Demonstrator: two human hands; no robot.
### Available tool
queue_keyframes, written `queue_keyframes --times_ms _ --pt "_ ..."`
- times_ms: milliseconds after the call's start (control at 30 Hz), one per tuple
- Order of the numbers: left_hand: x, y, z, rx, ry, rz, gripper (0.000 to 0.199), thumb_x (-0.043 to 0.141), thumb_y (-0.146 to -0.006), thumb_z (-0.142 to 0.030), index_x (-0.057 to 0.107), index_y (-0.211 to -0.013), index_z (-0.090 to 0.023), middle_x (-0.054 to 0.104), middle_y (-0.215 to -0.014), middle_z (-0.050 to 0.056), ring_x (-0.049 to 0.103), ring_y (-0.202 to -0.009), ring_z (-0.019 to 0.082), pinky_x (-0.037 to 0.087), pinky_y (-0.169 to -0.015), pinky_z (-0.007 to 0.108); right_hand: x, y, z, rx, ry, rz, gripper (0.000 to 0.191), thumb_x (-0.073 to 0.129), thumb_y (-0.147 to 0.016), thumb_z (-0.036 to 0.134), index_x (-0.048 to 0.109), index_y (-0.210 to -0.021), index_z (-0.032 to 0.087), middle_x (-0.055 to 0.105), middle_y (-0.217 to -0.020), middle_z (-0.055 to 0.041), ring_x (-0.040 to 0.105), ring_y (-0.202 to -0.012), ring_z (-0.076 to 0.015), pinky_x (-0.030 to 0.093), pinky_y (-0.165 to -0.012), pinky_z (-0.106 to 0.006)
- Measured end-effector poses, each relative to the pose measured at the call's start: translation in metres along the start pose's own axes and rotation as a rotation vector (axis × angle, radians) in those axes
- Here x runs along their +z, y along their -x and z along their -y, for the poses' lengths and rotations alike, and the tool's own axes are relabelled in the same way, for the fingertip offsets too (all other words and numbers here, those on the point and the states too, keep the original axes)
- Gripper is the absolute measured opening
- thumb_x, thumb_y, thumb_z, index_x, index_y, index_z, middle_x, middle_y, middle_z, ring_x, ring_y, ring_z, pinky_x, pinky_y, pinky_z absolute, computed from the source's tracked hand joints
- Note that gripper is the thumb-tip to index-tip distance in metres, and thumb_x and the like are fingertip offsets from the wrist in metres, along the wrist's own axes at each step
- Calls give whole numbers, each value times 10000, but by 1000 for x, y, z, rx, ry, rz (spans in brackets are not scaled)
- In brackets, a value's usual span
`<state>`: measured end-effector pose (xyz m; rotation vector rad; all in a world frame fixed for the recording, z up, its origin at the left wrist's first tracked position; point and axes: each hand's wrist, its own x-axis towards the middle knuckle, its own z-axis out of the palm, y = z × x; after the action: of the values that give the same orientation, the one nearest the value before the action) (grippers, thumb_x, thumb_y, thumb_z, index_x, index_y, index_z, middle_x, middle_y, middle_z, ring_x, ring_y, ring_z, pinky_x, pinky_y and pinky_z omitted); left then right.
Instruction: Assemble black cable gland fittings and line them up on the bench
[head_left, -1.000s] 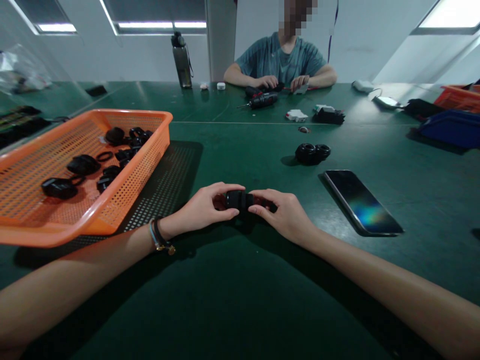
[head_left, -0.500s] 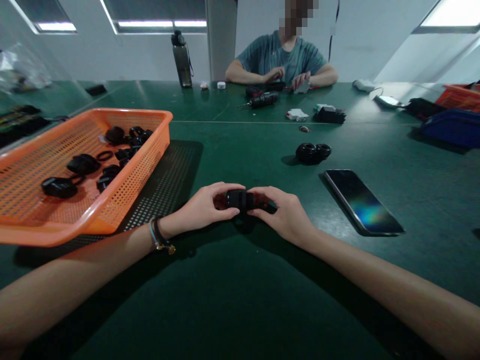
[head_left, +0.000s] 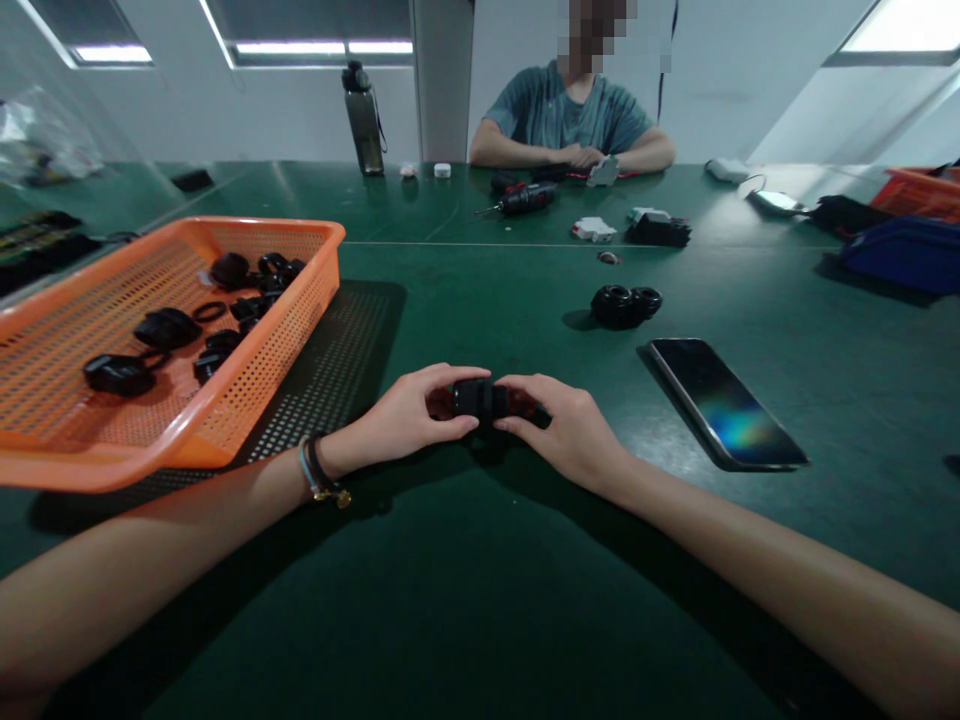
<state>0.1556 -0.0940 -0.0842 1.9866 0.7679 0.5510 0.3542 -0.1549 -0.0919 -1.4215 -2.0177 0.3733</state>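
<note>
A perforated orange plastic basket point(head_left: 274, 350) holds ridged, glossy black pieces point(head_left: 166, 328). Right of the basket, the left hand point(head_left: 409, 408) curls, thumb and fingers pinching a stubby black cylinder point(head_left: 472, 398); the right hand point(head_left: 574, 425), similarly curled, grips its narrower end. Farther from the basket lie rounded black parts point(head_left: 615, 307) and a flat, glassy phone point(head_left: 724, 400).

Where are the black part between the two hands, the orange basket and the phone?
Black part point(head_left: 478, 399): head view, middle of its exposed body.
Orange basket point(head_left: 264, 368): head view, perforated wall facing the hands' side.
Phone point(head_left: 726, 402): head view, middle of its screen.
</note>
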Motion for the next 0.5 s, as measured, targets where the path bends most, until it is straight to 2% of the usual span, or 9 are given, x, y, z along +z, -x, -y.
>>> queue_keyframes --times_ms 233,500 --pt "1 1 1 34 -26 -10 482 632 -759 -293 558 -1223 -189 584 -1043 62 595 -866 167 517 -772 304 3 1 0 -111 109 11 202 545 -848 195 576 -1044 160 675 -883 -84 625 -785 -208 510 -691 -358" --pt "1 3 0 67 -118 -23 464 631 -779 -290 551 -1230 -223 580 -1005 40 574 -834 154 505 -721 274 3 1 0 -153 165 27 184 495 -868 178 552 -1030 114 661 -887 -120 613 -797 -226 515 -689 -382"
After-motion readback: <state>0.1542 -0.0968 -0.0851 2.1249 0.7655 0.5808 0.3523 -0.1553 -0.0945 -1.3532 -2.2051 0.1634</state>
